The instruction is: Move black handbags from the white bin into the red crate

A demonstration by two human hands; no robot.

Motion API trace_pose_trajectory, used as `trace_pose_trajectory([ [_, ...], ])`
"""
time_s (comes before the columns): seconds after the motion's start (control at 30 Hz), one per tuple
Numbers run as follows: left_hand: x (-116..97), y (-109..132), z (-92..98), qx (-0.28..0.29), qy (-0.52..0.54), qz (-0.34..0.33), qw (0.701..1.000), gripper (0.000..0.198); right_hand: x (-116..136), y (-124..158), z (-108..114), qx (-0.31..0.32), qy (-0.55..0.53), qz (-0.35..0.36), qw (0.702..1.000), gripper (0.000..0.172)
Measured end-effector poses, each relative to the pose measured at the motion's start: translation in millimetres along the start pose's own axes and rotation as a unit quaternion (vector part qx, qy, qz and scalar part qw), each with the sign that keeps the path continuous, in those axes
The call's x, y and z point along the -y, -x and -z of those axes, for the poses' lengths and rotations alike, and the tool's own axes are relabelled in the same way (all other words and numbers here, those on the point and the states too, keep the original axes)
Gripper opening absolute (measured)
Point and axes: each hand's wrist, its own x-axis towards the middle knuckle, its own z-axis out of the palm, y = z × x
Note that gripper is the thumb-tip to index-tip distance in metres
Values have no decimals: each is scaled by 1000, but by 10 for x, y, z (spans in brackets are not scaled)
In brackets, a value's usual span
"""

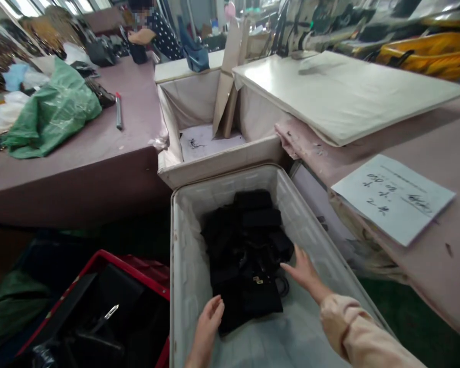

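Note:
A pile of black fabric pieces [245,245] lies inside a white lined bin [180,266] in front of me. My left hand [209,322] reaches into the bin, fingers loosely curled, touching the near left edge of the pile. Over on the pile's right side, my right hand [302,271] rests with fingers spread, in a pale peach sleeve. Neither hand grips anything. A small gold emblem [257,279] shows on the top piece between the hands.
A second lined bin [199,168] with cardboard stands behind. A red-rimmed bin [111,306] of dark items sits at left. Brown tables flank the bins; the right one holds a handwritten paper [393,197] and a white board [348,92]. A person works at the far table.

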Motion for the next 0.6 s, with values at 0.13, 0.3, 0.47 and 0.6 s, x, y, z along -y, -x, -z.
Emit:
trace_pose_trajectory([
  [0.13, -99, -925, -459, 70, 14, 43, 997, 66, 162, -853, -133, -14, 104, 119, 987, 93],
  [0.3, -189, -2198, -934, 92, 5, 76, 993, 75, 197, -1739, -674, 0, 219, 177, 959, 107],
  [0.47, -250, -3295, -1415, 72, 73, 113, 988, 82, -31, -2326, -1264, 5, 284, 211, 935, 114],
  [0.6, -226, -3823, -1798, 91, 200, 121, 968, 53, -185, -2461, -1536, -12, 305, 199, 931, 91],
])
